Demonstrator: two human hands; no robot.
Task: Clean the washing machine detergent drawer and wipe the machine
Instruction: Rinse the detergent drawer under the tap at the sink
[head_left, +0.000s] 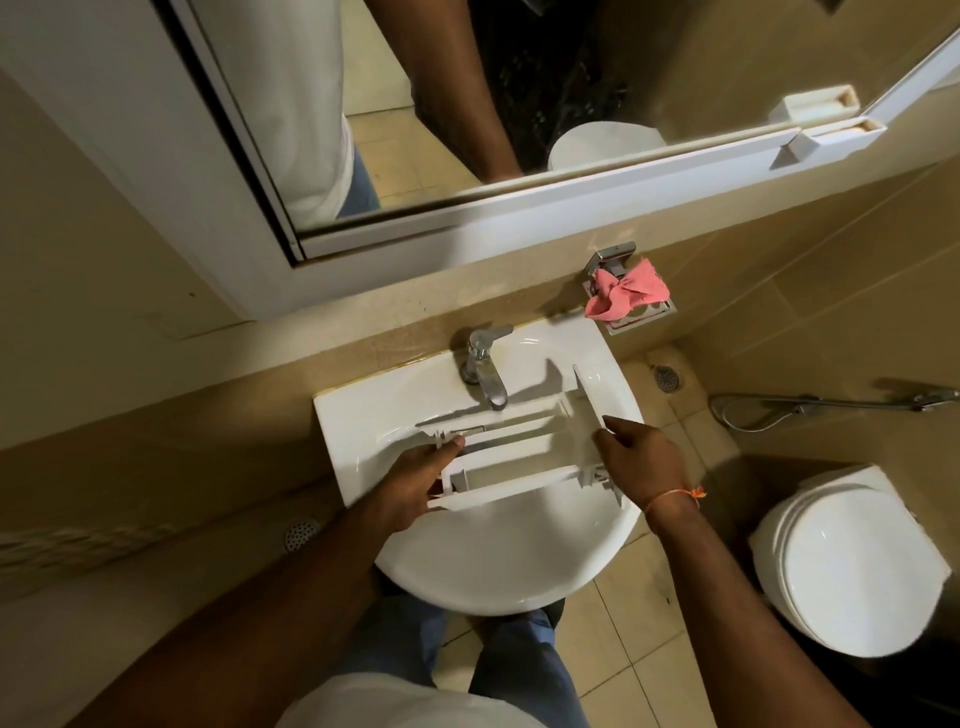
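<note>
Detergent drawer (519, 457) over sink (498, 566); left hand (415, 488) grips, right hand (641, 457) touches.

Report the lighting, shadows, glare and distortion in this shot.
Head view: dim, warm light; the tap and drawer cast hard shadows across the sink; soft glare on the toilet lid; wide-angle bending curves the mirror frame; the left hand and right hand look sharp.

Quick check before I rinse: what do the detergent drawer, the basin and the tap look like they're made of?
Detergent drawer: looks like matte white moulded plastic, going by its thin walls and ribbed partitions. Basin: probably glazed ceramic; white, smooth, with glossy highlights on the rim. Tap: seemingly chromed metal, silvery and mirror-bright.
</note>
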